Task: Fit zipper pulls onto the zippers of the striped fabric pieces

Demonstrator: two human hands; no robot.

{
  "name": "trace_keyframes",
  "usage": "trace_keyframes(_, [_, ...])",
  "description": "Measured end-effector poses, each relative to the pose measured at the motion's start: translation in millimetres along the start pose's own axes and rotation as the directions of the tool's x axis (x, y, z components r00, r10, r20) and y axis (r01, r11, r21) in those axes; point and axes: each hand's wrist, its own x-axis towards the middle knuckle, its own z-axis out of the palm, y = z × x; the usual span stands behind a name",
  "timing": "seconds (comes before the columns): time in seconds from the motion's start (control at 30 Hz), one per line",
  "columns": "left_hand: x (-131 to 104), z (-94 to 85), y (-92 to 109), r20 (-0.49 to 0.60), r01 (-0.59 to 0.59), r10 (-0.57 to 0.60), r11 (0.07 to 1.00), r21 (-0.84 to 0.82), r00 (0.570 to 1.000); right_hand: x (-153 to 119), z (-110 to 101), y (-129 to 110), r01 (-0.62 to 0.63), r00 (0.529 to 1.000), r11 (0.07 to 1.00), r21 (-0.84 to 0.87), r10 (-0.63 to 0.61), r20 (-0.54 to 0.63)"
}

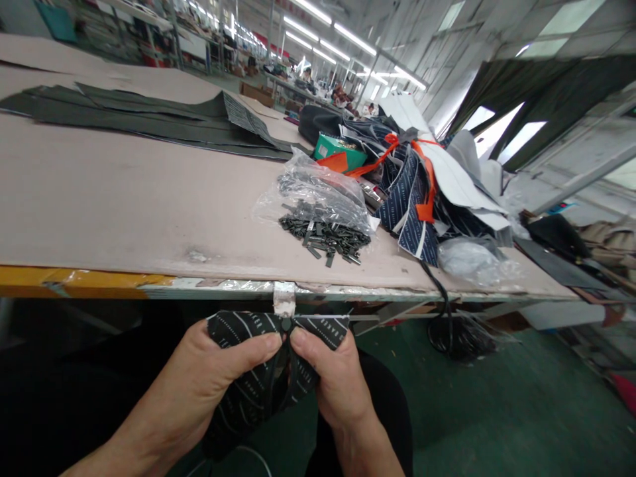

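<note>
I have a dark, white-patterned fabric piece (248, 387) at 6 o'clock in my view, just below the table's front edge. My left hand (209, 364) clamps its left side, the thumb flat on the fabric near the middle; my right hand (342, 381) clamps the right side, thumb bent in close to the left one. The other fingers are mostly hidden behind it. A small dark round piece (287, 324) sits between my thumb tips, just under a pale fitting (284, 299) on the table edge.

From the fabric, toward 12 to 1 o'clock on the table (124, 199), lies a clear plastic bag (318, 189), with small dark flat pieces (328, 238) heaped at its near side and more showing through the film. Just beyond it is a green box (342, 154); what it contains is too small for me to name. Toward 1 o'clock I see navy patterned pieces (417, 228) with orange strips (428, 179) and white panels (447, 165). At 2 o'clock sits a crumpled clear bag (472, 260), its contents unclear. Dark sheets (149, 126) lie at 11 o'clock, and a cardboard box (257, 94) stands beyond the table at 12.
</note>
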Motion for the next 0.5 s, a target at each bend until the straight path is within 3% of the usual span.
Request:
trace_keyframes(0.1, [4, 3.4, 4, -0.012, -0.041, 0.041, 0.999, 0.002, 0.999, 6, 2, 1, 0.03, 1.0, 1.0, -0.009, -0.03, -0.006])
trace_keyframes(0.2, [5, -5.7, 0, 0.01, 0.004, -0.004, 0.998, 0.059, 1.0, 8, 2, 2, 0.054, 0.999, 0.999, -0.006, -0.054, -0.01])
trace_keyframes(0.4, [-13, -40.8, -35, 0.017, 0.045, -0.053, 0.949, 0.313, 0.998, -7, -20, 2, 0.068, 0.997, 0.971, -0.23, -0.06, 0.045])
trace_keyframes(0.5, [-26, -43.0, -48, -0.068, 0.074, -0.058, 0.963, 0.261, 0.996, -22, -29, 8, 0.041, 0.999, 0.964, -0.263, -0.038, 0.017])
